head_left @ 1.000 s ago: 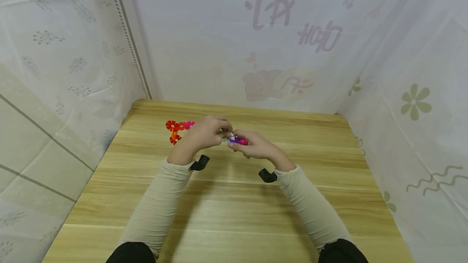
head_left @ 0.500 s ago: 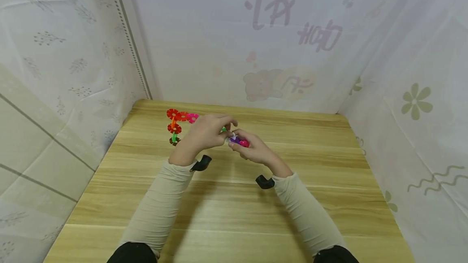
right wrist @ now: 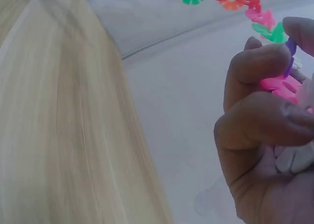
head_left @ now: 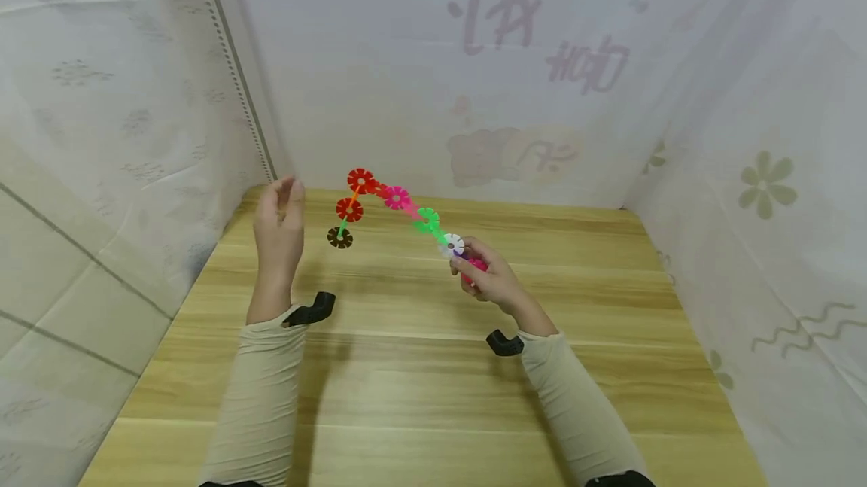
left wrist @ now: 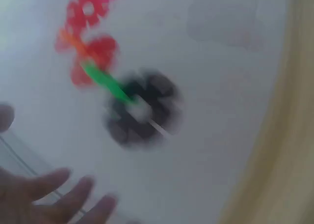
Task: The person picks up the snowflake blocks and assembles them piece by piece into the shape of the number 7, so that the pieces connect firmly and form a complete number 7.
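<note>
A chain of notched, flower-shaped plastic discs point(head_left: 396, 198) hangs in an arc above the table. It runs from a dark brown disc point(head_left: 340, 238) at its left end through red, orange, pink and green ones to a white disc point(head_left: 451, 245). My right hand point(head_left: 494, 272) pinches the chain's right end at a purple disc point(right wrist: 290, 57), between thumb and finger. A pink disc point(right wrist: 282, 88) lies within the curled fingers, partly hidden. To the left of the chain, apart from it, my left hand point(head_left: 279, 227) is raised and holds nothing; its fingers point(left wrist: 81, 189) spread in the blurred left wrist view.
Under both hands lies a wood-grain table point(head_left: 406, 397). White printed cloth point(head_left: 379, 80) hangs behind it and on both sides. A black curved piece point(head_left: 314, 310) sticks out from the left wrist, another point(head_left: 504, 342) from the right.
My left hand has let go near the white disc and moved left, past the chain's brown end. The chain has lifted and swung into full view, while the right hand keeps hold and shifts slightly right.
</note>
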